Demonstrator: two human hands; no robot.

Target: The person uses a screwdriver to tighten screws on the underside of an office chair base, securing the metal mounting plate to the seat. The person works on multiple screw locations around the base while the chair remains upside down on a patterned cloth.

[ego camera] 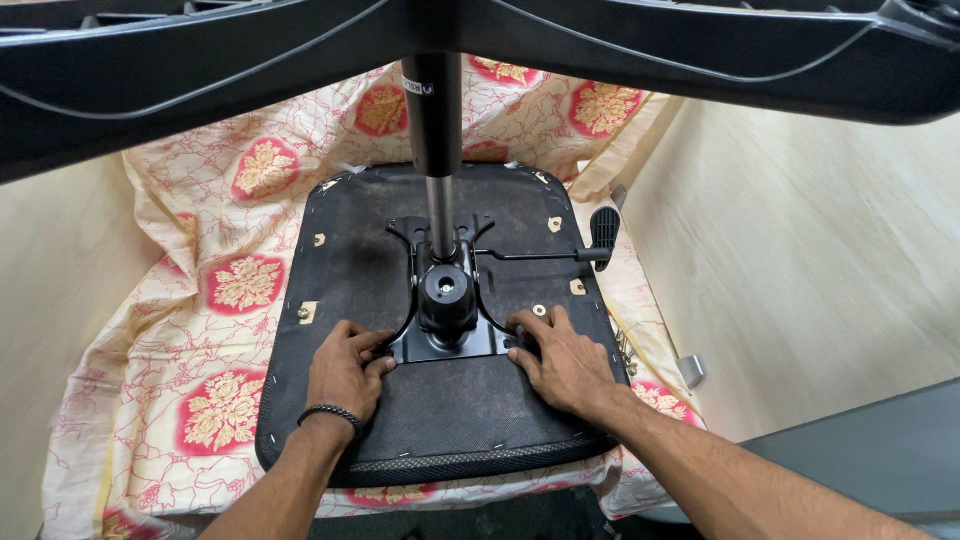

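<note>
Overhead, a black chair base [700,50] loomed nearest. Left hand [345,368] and right hand [562,358] lay fingers spread, gripping nothing, steadying the tilt mechanism plate [447,340] on the upturned seat [440,420].

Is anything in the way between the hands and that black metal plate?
Nothing visible: the left hand and the right hand already touch the corners of the metal plate on the upturned seat.

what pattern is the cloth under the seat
Cream cloth with red line tracery and red medallions holding gold flowers; the head view shows it.
</note>
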